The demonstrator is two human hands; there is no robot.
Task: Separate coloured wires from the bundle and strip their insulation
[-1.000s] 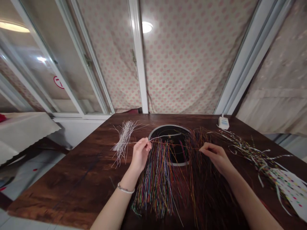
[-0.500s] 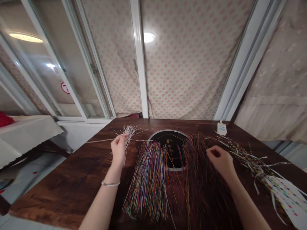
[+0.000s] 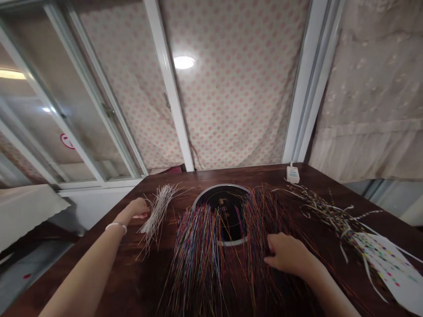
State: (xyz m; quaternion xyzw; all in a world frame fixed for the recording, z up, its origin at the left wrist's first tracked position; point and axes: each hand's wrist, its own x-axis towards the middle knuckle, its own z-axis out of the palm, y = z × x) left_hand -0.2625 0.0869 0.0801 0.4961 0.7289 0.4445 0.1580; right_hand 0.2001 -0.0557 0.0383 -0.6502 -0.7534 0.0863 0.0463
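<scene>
My left hand [image 3: 139,208] is closed, its fingers curled, just left of a bundle of thin white strands [image 3: 160,208] lying on the dark wooden table. Whether a strand is between those fingers is too small to see. My right hand [image 3: 286,254] hangs over the right side of a spread of dark red and orange strands [image 3: 256,233], its fingers bent in and closed. What they hold, if anything, cannot be made out. Left of it lies a thick bunch of multicoloured strands [image 3: 198,246]. Both coloured groups partly cover a round black plate with a silver rim [image 3: 233,242].
On the right are dotted strips and ribbons [image 3: 337,218] beside a white sheet with coloured dots [image 3: 386,259]. A small white box with a cord [image 3: 292,174] stands at the back edge. A white-covered table [image 3: 29,211] is at the left.
My left hand has moved off the white strands to their left, and the bundle now lies more spread out. My right hand has come down nearer me. The view has shifted right.
</scene>
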